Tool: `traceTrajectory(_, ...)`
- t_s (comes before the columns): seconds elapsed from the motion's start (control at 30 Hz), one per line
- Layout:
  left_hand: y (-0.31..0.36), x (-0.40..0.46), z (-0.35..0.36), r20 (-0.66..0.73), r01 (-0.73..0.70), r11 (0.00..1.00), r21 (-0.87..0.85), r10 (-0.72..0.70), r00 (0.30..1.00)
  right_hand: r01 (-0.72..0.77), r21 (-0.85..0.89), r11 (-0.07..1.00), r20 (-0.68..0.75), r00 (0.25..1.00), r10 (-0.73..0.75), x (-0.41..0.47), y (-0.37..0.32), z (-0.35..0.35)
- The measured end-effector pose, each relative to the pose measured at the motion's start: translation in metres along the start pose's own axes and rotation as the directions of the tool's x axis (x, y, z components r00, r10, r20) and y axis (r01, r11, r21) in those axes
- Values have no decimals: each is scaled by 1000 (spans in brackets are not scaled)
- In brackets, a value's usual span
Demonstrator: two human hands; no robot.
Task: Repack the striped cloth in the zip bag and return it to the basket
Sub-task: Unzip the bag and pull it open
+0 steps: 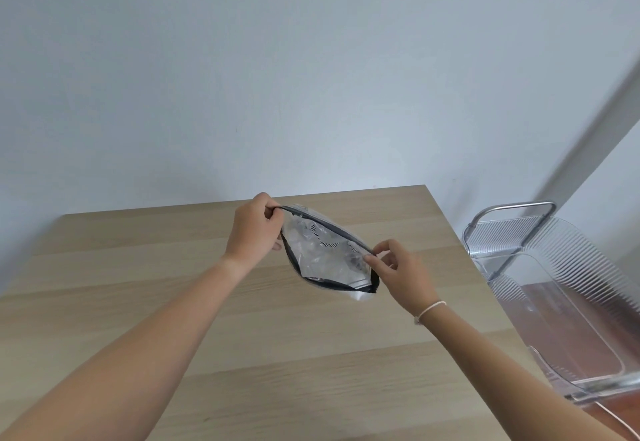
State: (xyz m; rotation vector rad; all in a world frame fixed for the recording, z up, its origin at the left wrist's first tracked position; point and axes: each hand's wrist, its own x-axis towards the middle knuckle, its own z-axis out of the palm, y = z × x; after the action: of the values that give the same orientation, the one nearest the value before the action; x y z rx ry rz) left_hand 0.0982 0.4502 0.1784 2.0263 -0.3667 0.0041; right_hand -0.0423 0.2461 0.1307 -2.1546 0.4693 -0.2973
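I can read no brand, label or writing on anything here; the zip bag (329,257) is clear plastic with a dark zipper band and shows no print I can make out.

My left hand (254,229) sits at about 10 o'clock from the bag, its grip clenched on the far end of the zipper band, thumb and curled fingers pinching it. My right hand (401,269) is at about 4 o'clock from the bag, its grip a fine pinch: thumb and forefinger grasp the near stretch of the band, the other fingers loosely curled behind. A thin white cord circles that wrist.

Between the two hands the bag hangs above the wooden surface (138,284), near its middle, mouth gaping toward me. The striped cloth (327,241) lies inside it, dark and white stripes showing through the crumpled plastic.

At 3 o'clock, just off the surface's right edge, stands a clear ribbed basket (568,288) with a metal handle.
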Motion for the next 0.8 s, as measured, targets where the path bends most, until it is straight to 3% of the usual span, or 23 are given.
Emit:
traceTrajectory(0.2,-4,2,-1,-45,39,998,-57,-42,998,-169,133,977,175,974,145,-10,9,12)
traceTrajectory(0.47,-13,0,-7,-36,57,996,-65,-60,998,-219,245,945,-14,973,229,-8,10,17)
traceTrajectory(0.63,-16,0,-6,-21,54,997,-48,-55,998,-171,134,976,-47,983,178,-2,8,17)
traceTrajectory(0.8,-22,-1,-9,25,43,999,13,-43,999,-148,-79,986,-205,970,129,3,8,11)
